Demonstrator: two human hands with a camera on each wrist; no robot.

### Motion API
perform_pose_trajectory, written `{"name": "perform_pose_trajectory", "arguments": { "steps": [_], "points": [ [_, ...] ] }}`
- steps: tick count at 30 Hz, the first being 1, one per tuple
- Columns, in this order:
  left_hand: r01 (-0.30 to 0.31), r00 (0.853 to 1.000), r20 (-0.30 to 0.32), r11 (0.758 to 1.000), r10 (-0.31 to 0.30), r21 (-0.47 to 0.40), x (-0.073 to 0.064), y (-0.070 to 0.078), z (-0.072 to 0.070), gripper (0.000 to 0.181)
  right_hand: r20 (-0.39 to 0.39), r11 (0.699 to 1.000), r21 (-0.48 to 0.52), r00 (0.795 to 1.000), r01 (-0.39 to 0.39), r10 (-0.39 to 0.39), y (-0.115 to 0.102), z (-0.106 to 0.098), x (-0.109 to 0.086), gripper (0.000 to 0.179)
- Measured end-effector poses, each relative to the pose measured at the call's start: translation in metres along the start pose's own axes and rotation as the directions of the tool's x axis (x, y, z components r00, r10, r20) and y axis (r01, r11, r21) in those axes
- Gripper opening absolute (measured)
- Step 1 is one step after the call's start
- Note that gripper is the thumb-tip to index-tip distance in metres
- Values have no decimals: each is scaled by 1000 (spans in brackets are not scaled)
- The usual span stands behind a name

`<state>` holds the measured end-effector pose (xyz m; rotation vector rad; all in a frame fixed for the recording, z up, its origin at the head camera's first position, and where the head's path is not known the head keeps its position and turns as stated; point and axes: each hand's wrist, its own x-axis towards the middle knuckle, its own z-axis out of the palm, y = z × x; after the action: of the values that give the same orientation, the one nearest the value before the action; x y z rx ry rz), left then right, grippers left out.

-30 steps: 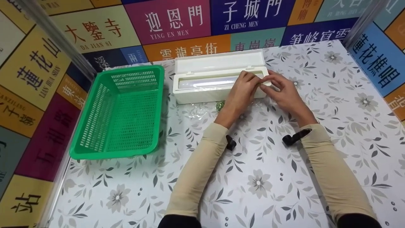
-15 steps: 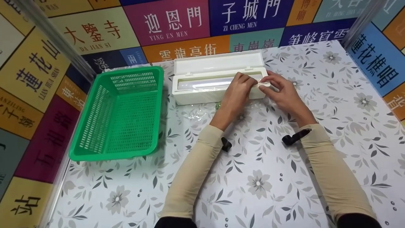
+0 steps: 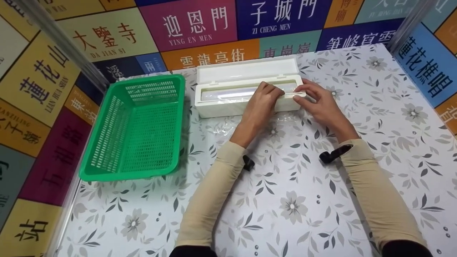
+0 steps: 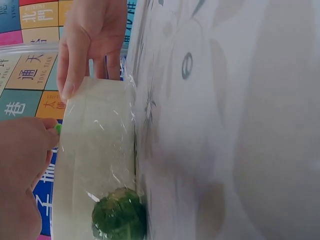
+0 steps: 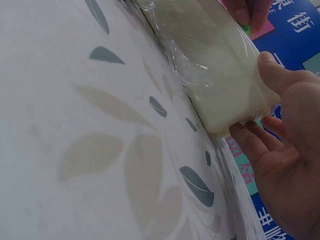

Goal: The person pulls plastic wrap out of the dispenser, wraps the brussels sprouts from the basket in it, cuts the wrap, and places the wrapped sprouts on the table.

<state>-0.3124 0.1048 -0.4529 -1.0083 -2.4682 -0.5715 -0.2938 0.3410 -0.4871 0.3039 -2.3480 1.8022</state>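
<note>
wrap box (image 3: 228, 110) by back edge of worktop (image 3: 271, 185), lid (image 3: 246, 71) up, left grip (image 3: 260, 107) pinching tiny green tab (image 4: 58, 128), right grip (image 3: 319, 101) holding box's right end, skinny gap to basket (image 3: 132, 175), loads of worktop nearside

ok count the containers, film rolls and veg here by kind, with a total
Containers: 2 (rectangular green plastic basket, long white box with its lid open)
Film rolls: 1 (shiny, see-through roll inside the box)
Vegetables: 1 (round, dark green leafy vegetable)
Total: 4
</note>
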Motion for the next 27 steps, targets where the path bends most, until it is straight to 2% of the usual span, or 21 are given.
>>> {"name": "perform_pose_trajectory", "arguments": {
  "steps": [12,20,27],
  "points": [
    [-29,999,-47,998,26,-53,-7,-10,-4,24,31,999,-47,999,-28,29,-1,-3,-1,33],
    [-2,998,-69,999,-1,-55,-23,-31,-20,22,10,997,-54,999,-51,52,-5,-4,2,34],
    [41,997,-65,999,-42,-12,-35,-40,-29,21,2,998,-58,999,-34,35,-2,0,1,33]
  ]
}}
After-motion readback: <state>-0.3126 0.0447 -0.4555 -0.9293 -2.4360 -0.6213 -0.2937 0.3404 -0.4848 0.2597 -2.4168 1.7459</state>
